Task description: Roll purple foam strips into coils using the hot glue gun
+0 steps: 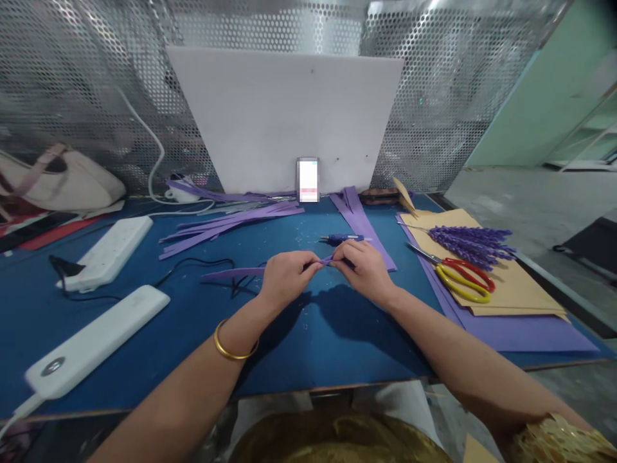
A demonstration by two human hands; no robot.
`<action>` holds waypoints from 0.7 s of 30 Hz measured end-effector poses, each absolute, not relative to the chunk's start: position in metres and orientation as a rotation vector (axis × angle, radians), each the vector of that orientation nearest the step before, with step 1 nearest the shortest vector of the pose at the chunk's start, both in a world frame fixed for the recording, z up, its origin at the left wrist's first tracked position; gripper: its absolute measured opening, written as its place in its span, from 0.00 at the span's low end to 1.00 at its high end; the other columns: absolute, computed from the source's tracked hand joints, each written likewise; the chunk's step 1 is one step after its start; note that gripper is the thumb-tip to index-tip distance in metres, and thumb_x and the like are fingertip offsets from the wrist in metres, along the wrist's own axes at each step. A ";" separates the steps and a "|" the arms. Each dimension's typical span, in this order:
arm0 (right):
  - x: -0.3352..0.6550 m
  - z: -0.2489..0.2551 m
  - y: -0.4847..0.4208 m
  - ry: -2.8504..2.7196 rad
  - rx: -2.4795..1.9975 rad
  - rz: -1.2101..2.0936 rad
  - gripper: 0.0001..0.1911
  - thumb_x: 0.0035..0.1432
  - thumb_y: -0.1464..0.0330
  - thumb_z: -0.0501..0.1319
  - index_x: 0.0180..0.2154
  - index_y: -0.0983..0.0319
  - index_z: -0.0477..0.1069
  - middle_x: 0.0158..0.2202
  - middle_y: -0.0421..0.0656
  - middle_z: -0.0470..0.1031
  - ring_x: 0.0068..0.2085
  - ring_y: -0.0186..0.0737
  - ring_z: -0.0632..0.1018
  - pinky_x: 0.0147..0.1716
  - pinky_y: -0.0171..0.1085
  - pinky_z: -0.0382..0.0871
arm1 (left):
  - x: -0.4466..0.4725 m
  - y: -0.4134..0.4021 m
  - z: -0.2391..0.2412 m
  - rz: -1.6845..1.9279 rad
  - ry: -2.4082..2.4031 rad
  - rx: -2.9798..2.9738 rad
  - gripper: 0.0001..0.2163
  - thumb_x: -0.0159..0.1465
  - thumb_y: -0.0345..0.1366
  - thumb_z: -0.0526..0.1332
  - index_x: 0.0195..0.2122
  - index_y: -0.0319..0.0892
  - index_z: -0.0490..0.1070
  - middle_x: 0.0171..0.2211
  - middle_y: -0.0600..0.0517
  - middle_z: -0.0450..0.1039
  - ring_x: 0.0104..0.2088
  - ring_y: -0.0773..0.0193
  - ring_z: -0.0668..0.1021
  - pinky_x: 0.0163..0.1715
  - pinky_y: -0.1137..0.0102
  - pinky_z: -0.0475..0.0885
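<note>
Between my two hands, above the middle of the blue table, a narrow purple paper strip (232, 274) is held. My left hand (289, 276) pinches it with thumb and finger, and the strip's long end sticks out to the left behind that hand. My right hand (361, 270) pinches the strip's other end, its fingertips close to those of my left. The short piece between the fingertips looks twisted or folded. Just behind my right hand lies a blue pen-like tool (343, 239) with a metal tip. A wide purple strip (366, 235) runs under and behind that hand.
Scissors (463, 280) and purple flower stems (470, 244) lie on brown paper (525, 289) at right. Cut purple strips (231, 225) lie at back left. White power strips (101, 341) and a black cable (193, 260) occupy the left. A phone (308, 180) leans against a white board (289, 116).
</note>
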State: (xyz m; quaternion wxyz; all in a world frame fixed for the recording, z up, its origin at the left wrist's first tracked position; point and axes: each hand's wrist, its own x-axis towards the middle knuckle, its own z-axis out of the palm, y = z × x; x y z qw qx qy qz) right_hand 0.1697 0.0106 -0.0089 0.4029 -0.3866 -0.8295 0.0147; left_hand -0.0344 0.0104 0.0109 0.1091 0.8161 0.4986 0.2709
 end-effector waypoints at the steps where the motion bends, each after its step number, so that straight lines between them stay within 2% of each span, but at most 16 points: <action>1: 0.170 -0.009 0.011 -2.101 -0.983 0.042 0.08 0.66 0.67 0.60 0.32 0.58 0.67 0.35 0.43 0.78 0.39 0.42 0.77 0.38 0.41 0.63 | -0.035 0.010 0.011 0.798 1.480 2.392 0.09 0.66 0.40 0.61 0.34 0.47 0.81 0.33 0.53 0.83 0.32 0.62 0.79 0.30 0.70 0.61; 5: 0.172 -0.008 0.012 -2.112 -1.005 0.041 0.06 0.64 0.66 0.62 0.34 0.58 0.68 0.36 0.43 0.78 0.39 0.43 0.77 0.38 0.41 0.63 | -0.036 0.010 0.013 0.807 1.574 2.362 0.09 0.66 0.41 0.61 0.35 0.48 0.82 0.33 0.53 0.83 0.34 0.60 0.80 0.30 0.69 0.62; 9: 0.171 -0.009 0.011 -2.117 -0.970 0.021 0.07 0.65 0.68 0.60 0.33 0.58 0.67 0.36 0.43 0.77 0.39 0.42 0.77 0.39 0.41 0.62 | -0.036 0.011 0.012 0.798 1.564 2.396 0.09 0.66 0.42 0.62 0.39 0.50 0.82 0.37 0.53 0.83 0.37 0.59 0.81 0.31 0.69 0.63; 15: 0.169 -0.010 0.010 -2.133 -0.930 0.001 0.07 0.65 0.68 0.61 0.33 0.59 0.68 0.36 0.43 0.78 0.40 0.42 0.78 0.39 0.40 0.63 | -0.036 0.010 0.010 0.784 1.524 2.440 0.09 0.66 0.42 0.62 0.36 0.49 0.82 0.34 0.54 0.83 0.35 0.60 0.81 0.32 0.69 0.63; 18: 0.170 -0.011 0.011 -2.125 -0.924 -0.012 0.06 0.65 0.68 0.61 0.34 0.59 0.68 0.36 0.43 0.78 0.39 0.42 0.78 0.39 0.40 0.63 | -0.036 0.011 0.009 0.817 1.502 2.431 0.09 0.66 0.42 0.62 0.38 0.50 0.83 0.37 0.55 0.84 0.37 0.61 0.81 0.33 0.70 0.63; 21: 0.169 -0.011 0.011 -2.144 -0.918 -0.013 0.06 0.65 0.68 0.61 0.33 0.59 0.68 0.35 0.43 0.78 0.38 0.41 0.78 0.38 0.40 0.63 | -0.036 0.012 0.008 0.763 1.478 2.484 0.09 0.66 0.42 0.62 0.38 0.50 0.83 0.35 0.54 0.84 0.35 0.61 0.81 0.32 0.69 0.63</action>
